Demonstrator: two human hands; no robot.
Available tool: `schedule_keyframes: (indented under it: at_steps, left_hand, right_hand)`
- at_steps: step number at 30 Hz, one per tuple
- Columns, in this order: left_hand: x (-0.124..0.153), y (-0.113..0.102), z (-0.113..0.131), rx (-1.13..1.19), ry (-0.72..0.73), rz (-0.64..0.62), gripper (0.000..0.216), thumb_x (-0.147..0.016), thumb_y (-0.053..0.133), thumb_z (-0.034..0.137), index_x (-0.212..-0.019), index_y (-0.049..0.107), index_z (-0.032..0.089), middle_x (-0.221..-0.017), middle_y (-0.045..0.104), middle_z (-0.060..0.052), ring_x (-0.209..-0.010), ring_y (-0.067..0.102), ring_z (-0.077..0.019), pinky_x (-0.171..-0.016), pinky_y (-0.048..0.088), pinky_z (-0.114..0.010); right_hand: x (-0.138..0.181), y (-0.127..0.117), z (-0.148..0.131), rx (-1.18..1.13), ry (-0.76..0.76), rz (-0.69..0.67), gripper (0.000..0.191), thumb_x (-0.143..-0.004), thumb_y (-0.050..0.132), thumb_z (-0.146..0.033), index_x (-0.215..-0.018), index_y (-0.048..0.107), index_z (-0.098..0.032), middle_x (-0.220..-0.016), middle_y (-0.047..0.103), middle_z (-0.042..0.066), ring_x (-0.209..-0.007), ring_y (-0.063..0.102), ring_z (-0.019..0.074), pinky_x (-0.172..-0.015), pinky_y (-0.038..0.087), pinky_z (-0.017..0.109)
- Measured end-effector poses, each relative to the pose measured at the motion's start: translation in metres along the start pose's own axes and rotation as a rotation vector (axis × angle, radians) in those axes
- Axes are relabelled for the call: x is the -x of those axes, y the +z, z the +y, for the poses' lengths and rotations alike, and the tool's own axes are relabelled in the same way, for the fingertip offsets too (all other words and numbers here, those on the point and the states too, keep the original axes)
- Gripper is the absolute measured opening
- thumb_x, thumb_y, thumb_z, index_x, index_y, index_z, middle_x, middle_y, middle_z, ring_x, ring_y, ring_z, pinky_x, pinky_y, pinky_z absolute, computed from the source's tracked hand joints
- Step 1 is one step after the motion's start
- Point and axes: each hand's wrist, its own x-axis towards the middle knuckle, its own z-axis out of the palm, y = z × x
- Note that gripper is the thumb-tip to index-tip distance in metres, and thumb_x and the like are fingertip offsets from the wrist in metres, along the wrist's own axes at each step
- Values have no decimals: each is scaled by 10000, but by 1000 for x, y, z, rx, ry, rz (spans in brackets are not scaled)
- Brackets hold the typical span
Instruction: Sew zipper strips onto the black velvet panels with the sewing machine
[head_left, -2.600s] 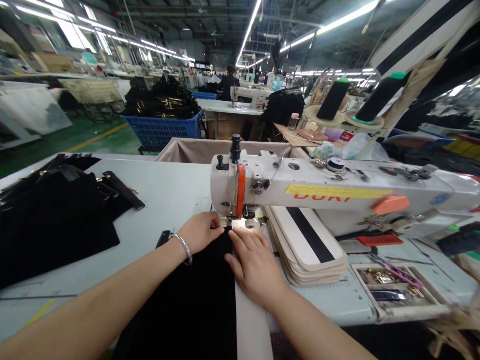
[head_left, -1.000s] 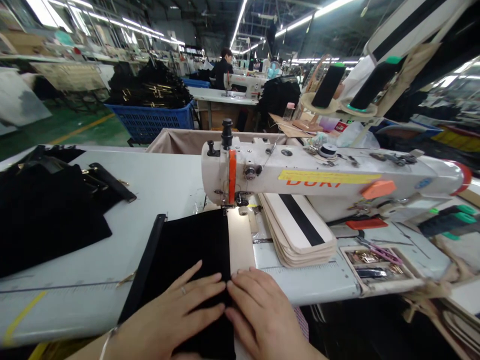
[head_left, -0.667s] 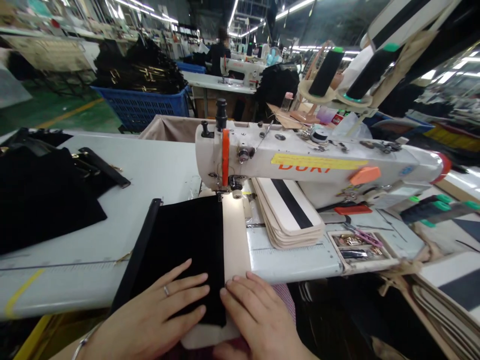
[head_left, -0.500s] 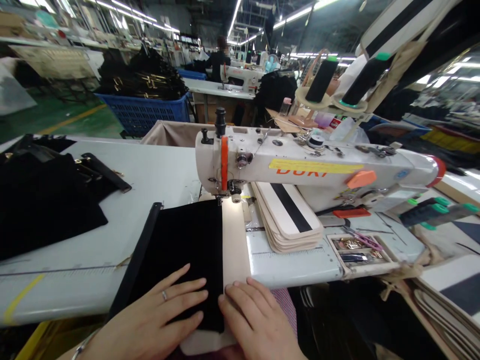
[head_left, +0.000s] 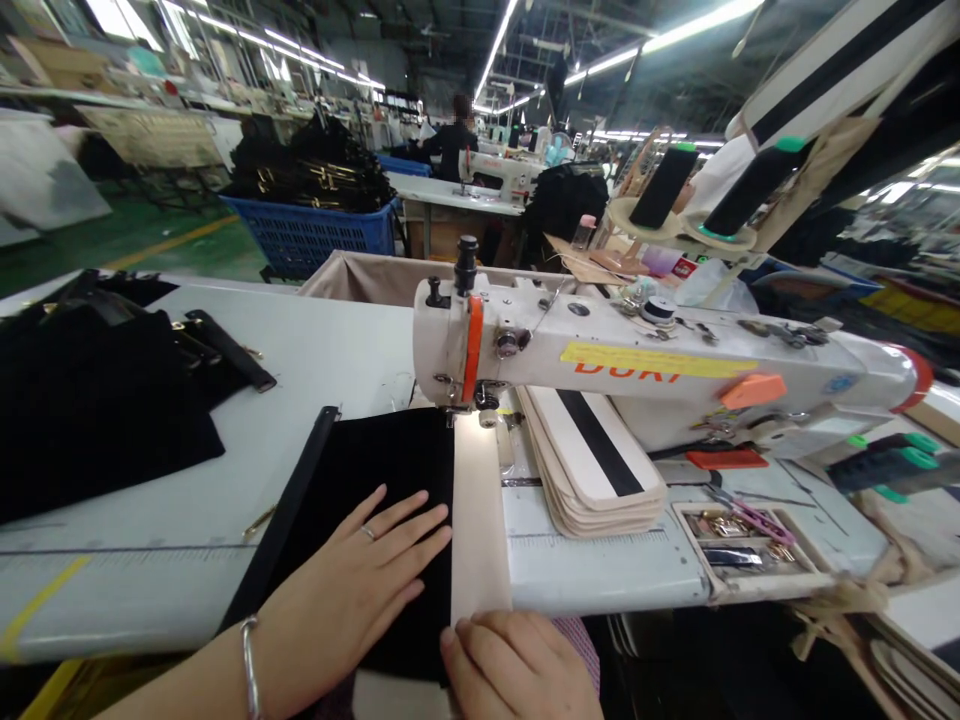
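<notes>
A black fabric panel (head_left: 390, 470) lies over a beige panel (head_left: 480, 545), their shared edge running up to the needle area of the sewing machine (head_left: 517, 335). My left hand (head_left: 360, 575) rests flat on the black fabric with its fingers spread, a ring and a bracelet on it. Lower down, my right hand (head_left: 517, 665) is closed at the near end of the beige panel, its curled fingers pinching it beside the black edge. The thumb is partly hidden. A lamp lights the beige strip beneath the machine head.
A stack of beige panels with black stripes (head_left: 600, 450) sits right of the needle. Beyond it is a parts tray (head_left: 750, 545) with purple-handled snips. Black pieces (head_left: 97, 400) lie at left. A blue basket (head_left: 315, 240) stands behind, and a person (head_left: 454, 140) sits farther back.
My left hand has slid forward and right over the black fabric. My right hand has drawn back slightly, its fingers now curled rather than laid out. The whole view has shifted a little.
</notes>
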Motion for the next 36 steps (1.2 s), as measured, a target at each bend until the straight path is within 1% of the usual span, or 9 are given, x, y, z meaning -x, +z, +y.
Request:
schedule_keyframes:
  at_steps: [3, 9, 13, 15, 18, 20, 23, 28, 36]
  left_hand:
    - [-6, 0, -9, 7, -16, -8, 532, -914, 548, 207, -1428, 451, 303, -1458, 513, -17, -1366, 450, -223, -1213, 192, -469]
    - [-18, 8, -27, -45, -25, -45, 529, -918, 515, 166, -1434, 450, 264, -1494, 468, -30, -1388, 413, -243, -1218, 132, -487]
    - [-20, 5, -28, -12, -45, -1, 460, -936, 528, 209, -1394, 500, 251, -1444, 528, -37, -1374, 432, -238, -1219, 157, -486]
    - [-16, 2, -24, 41, 6, -4, 416, -941, 551, 247, -1357, 533, 239, -1401, 571, -26, -1358, 452, -218, -1229, 167, -453]
    - [-4, 0, -18, 144, 111, 16, 351, -933, 516, 149, -1269, 586, 224, -1336, 623, 3, -1308, 502, -167, -1238, 189, -388]
    - [1, 3, -19, 195, 148, 65, 389, -911, 457, 56, -1241, 590, 213, -1301, 646, 7, -1292, 515, -152, -1233, 212, -369]
    - [1, 10, -26, 237, 195, 79, 421, -900, 436, 38, -1272, 561, 191, -1273, 663, -17, -1294, 512, -160, -1219, 254, -367]
    - [-11, 14, -39, 225, 180, 128, 364, -934, 419, 54, -1230, 590, 180, -1223, 688, -28, -1227, 566, -158, -1197, 298, -360]
    - [-24, 15, -55, 148, 141, 62, 370, -942, 413, 74, -1240, 599, 189, -1287, 646, -53, -1247, 546, -187, -1155, 355, -405]
  right_hand:
    - [-8, 1, 7, -21, -22, -63, 278, -972, 417, -240, -1009, 678, -151, -761, 717, 28, -654, 647, 167, -537, 487, 305]
    - [-24, 4, 21, -66, -34, -126, 252, -881, 487, -158, -1052, 666, -115, -808, 709, 38, -725, 635, 174, -595, 512, 305]
    - [-29, 5, 29, -112, -29, -210, 258, -923, 497, -180, -1116, 649, -103, -873, 706, 56, -799, 634, 190, -667, 525, 307]
    - [-31, 5, 32, -134, 0, -231, 260, -948, 508, -239, -1120, 648, -103, -892, 703, 68, -818, 633, 204, -690, 530, 322]
    - [-33, 5, 38, -180, 50, -262, 263, -976, 523, -302, -1128, 650, -129, -941, 707, 65, -844, 631, 211, -731, 531, 333]
    - [-33, 5, 42, -209, 54, -285, 250, -996, 496, -252, -1171, 637, -142, -1017, 707, 55, -888, 631, 205, -769, 525, 330]
    - [-32, 6, 47, -248, 66, -295, 267, -1003, 469, -184, -1224, 614, -145, -1112, 692, 54, -967, 622, 198, -823, 514, 325]
    - [-35, 11, 53, -270, 127, -333, 297, -971, 540, -159, -1261, 599, -171, -1190, 668, 55, -1044, 603, 203, -906, 500, 340]
    - [-47, 19, 64, -231, 194, -362, 294, -956, 566, -176, -1246, 612, -198, -1199, 662, 41, -1060, 592, 212, -958, 490, 366]
